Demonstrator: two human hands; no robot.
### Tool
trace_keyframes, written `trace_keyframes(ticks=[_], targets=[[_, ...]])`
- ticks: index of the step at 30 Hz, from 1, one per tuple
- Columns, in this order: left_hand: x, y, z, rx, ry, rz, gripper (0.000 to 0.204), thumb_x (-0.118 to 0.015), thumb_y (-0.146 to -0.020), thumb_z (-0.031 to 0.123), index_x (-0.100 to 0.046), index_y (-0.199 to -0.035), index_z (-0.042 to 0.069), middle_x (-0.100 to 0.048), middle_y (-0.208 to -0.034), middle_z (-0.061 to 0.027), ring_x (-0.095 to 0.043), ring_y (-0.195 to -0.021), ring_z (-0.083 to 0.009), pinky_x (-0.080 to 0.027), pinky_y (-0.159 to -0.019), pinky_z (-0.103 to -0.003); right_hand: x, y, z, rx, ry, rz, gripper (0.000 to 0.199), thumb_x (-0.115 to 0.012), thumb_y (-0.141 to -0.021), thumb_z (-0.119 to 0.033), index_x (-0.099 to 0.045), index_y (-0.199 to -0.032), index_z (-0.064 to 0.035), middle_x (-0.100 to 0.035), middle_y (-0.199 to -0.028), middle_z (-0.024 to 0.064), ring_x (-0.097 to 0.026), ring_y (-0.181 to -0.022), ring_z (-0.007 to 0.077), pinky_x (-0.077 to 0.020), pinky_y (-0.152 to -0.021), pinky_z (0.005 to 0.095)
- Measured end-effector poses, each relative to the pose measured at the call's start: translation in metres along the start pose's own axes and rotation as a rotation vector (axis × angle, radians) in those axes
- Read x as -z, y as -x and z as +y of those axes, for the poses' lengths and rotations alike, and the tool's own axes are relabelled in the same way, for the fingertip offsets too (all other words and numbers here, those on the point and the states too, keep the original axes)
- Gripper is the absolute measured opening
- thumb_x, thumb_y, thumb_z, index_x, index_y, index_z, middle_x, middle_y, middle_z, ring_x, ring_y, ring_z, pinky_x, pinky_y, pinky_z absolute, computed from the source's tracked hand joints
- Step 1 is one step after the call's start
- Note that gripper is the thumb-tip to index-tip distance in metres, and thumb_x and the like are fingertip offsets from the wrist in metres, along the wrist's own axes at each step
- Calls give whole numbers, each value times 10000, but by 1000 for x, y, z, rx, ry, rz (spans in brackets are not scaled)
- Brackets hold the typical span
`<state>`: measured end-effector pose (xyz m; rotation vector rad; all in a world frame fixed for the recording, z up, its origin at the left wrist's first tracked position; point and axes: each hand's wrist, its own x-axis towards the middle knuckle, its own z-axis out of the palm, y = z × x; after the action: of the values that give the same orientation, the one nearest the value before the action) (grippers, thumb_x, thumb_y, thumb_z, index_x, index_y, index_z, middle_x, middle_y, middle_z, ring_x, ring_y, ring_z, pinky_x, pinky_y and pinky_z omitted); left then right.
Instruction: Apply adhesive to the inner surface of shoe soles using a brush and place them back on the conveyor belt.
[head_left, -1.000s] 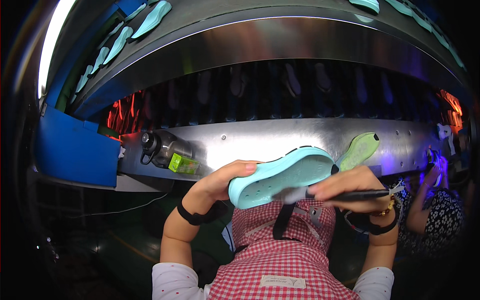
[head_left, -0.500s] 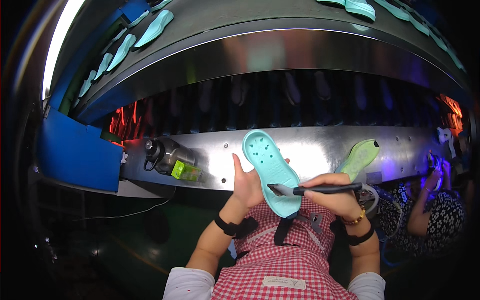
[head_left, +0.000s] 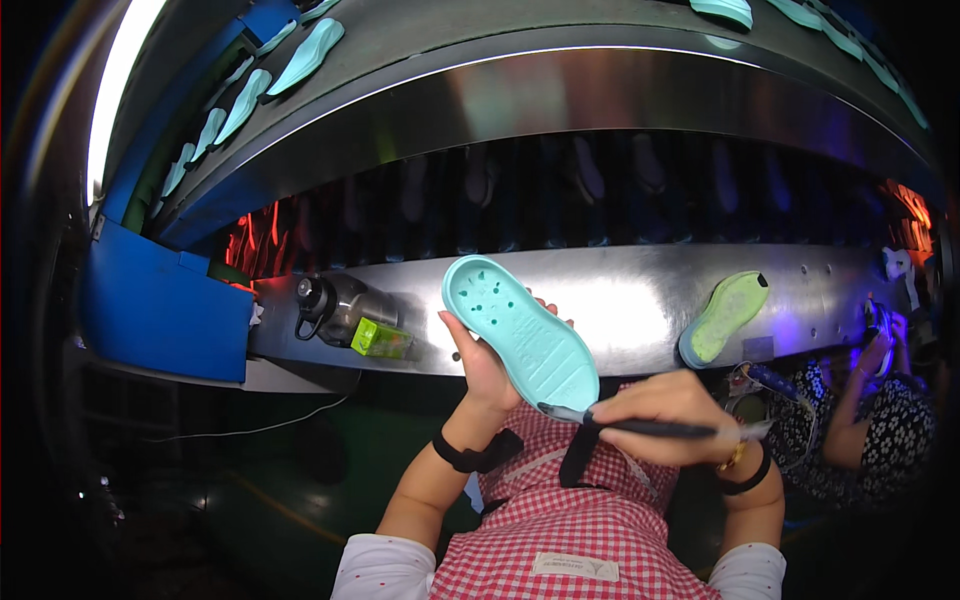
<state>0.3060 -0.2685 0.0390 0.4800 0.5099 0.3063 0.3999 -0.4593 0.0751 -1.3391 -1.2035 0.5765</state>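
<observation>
My left hand (head_left: pixel 485 372) is wrapped round a turquoise shoe sole (head_left: pixel 530 335), its thumb along the left edge and fingertips showing past the right one. The sole is tilted over the bench's near edge, with several small dark holes at its far end and shallow grooves near the other. Pinched in my right hand (head_left: pixel 675 412) is a brush (head_left: pixel 568 412) with a dark handle and a metal-looking neck. Its dark tip meets the sole's near left rim. A pale green sole (head_left: pixel 728 318) with a black end lies on the bench to the right.
The metal bench (head_left: pixel 620 290) carries a dark bottle (head_left: pixel 350 305) and a small green box (head_left: pixel 378 338) at left. Beyond it, a raised conveyor belt (head_left: pixel 440 25) bears several turquoise soles (head_left: pixel 308 55). A blue panel (head_left: pixel 165 305) stands left; another person (head_left: pixel 890 425) works at right.
The brush tip has gone from the sole's inner surface to its near left rim, my right hand turning over as it moved. The held sole has shifted slightly left.
</observation>
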Motion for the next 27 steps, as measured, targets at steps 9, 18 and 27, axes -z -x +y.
trace_keyframes(ticks=[9, 18, 27], targets=[[-16, 3, -4, -166, -41, -123, 879, -164, -708, 763, -408, -1155, 47, -528, -1001, -125, -521, -955, -261, -354, -927, -520, 0, -7, -10, -105, -249, 16, 189, -652, -698, -22, -626, -885, -3, -636, -822, 124, -627, -757, 186, -494, -693, 249], [-41, 6, 12, -258, -76, -217, 789, -214, -759, 713, -413, -1181, 77, -511, -1029, -114, -513, -939, -251, -332, -934, -529, 11, 2, 9, -50, -559, -20, 216, -653, -676, 16, -635, -891, 0, -640, -894, 99, -549, -948, 196, -403, -872, 345], [-59, 30, -5, -93, -34, -277, 768, -202, -815, 624, -178, -1346, 69, -319, -1319, -158, -344, -1197, -328, -216, -1010, -532, -22, -2, 15, -296, -1083, 352, 166, -549, -787, 9, -531, -945, 54, -578, -974, 182, -565, -927, 203, -449, -832, 303]])
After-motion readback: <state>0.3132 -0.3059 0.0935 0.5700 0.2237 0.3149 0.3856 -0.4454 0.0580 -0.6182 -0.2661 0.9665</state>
